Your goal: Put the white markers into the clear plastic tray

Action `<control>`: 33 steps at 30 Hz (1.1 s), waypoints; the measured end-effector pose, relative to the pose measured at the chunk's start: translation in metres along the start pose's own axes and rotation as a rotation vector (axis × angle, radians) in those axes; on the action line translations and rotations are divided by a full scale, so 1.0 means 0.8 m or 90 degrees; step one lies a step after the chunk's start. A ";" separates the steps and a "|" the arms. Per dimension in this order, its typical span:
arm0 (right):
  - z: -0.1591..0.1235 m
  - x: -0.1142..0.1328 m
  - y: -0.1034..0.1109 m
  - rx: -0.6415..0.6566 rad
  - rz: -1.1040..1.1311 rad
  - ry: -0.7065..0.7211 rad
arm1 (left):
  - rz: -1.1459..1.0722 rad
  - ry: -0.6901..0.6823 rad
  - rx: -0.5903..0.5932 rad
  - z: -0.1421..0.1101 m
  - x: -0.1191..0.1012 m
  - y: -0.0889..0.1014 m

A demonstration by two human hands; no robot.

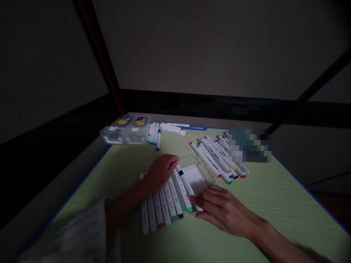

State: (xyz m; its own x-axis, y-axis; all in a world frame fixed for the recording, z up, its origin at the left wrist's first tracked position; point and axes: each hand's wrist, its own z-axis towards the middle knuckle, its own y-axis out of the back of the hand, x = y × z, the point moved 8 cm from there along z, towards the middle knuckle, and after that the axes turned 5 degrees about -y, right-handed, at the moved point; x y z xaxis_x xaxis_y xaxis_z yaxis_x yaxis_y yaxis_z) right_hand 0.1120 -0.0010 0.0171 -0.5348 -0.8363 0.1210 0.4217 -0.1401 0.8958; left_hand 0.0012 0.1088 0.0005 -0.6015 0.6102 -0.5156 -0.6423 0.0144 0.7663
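Note:
A clear plastic marker case (pixel 179 190) lies open on the table, with several white markers (pixel 164 206) side by side in its left part. Among them, one with a green tip (pixel 185 195) lies nearest the case's middle. A white marker with a black band (pixel 186 180) slants over the middle divider. My left hand (pixel 161 170) is closed at its far end, the fingertips partly hidden. At its near end, my right hand (pixel 225 210) closes its fingertips on it. A white insert (pixel 194 177) shows in the right part of the case.
Several loose markers (pixel 216 157) lie in a pile at the right, beside a blurred-out object (pixel 246 146). Two clear cases (pixel 135 135) stand at the back left. More markers (pixel 155 133) lie next to them. The table (pixel 274 204) has a blue edge.

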 end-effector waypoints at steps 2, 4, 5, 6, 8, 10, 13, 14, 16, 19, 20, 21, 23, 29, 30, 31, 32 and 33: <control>0.001 0.001 0.001 -0.011 -0.004 0.002 | -0.003 0.004 -0.003 0.000 0.000 0.000; 0.001 0.001 0.002 -0.019 -0.005 0.002 | -0.002 0.009 0.002 0.000 0.001 -0.001; 0.001 0.001 0.002 -0.022 -0.007 0.000 | -0.002 0.013 0.004 0.000 0.002 -0.001; 0.001 0.001 0.002 -0.024 -0.007 0.000 | -0.002 0.016 0.006 0.000 0.002 -0.001; 0.001 0.000 0.002 -0.026 -0.007 -0.002 | -0.005 0.021 0.009 0.000 0.003 -0.002; 0.001 0.000 0.001 -0.024 -0.005 -0.004 | -0.006 0.023 0.009 0.000 0.003 -0.002; 0.001 0.000 0.001 -0.021 -0.001 -0.002 | 0.002 0.019 0.011 0.000 0.002 -0.001; 0.001 0.000 0.001 -0.021 0.000 -0.002 | 0.005 0.016 0.011 0.000 0.001 -0.001; 0.001 0.000 0.002 -0.023 -0.001 -0.002 | 0.009 0.012 0.011 0.000 0.000 0.000; 0.001 -0.001 0.002 -0.023 -0.001 -0.002 | 0.011 0.016 0.011 0.001 -0.001 0.001; 0.001 -0.001 0.002 -0.022 0.001 -0.002 | 0.011 0.017 0.013 0.001 -0.001 0.000; 0.001 -0.001 0.002 -0.023 0.003 -0.003 | 0.010 0.017 0.015 0.001 -0.001 0.000; 0.001 -0.001 0.002 -0.024 0.006 -0.005 | 0.010 0.016 0.017 0.002 -0.001 0.000; 0.002 -0.002 0.004 -0.035 0.007 -0.004 | 0.021 0.004 0.009 0.001 -0.001 0.000; 0.002 -0.002 0.004 -0.036 0.008 -0.005 | 0.023 0.003 0.009 0.001 0.000 -0.001; 0.002 -0.002 0.004 -0.037 0.009 -0.006 | 0.023 0.003 0.010 0.001 0.000 -0.001; 0.002 -0.003 0.004 -0.037 0.011 -0.007 | 0.023 0.005 0.011 0.001 0.001 -0.001; 0.002 -0.003 0.004 -0.037 0.013 -0.008 | 0.023 0.007 0.011 0.001 0.001 -0.001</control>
State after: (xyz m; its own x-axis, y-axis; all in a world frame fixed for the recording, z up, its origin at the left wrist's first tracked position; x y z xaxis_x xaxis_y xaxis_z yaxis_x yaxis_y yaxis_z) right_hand 0.1135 0.0012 0.0199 -0.5348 -0.8324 0.1454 0.4741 -0.1532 0.8670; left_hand 0.0015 0.1098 -0.0005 -0.6296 0.6021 -0.4910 -0.6114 0.0060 0.7913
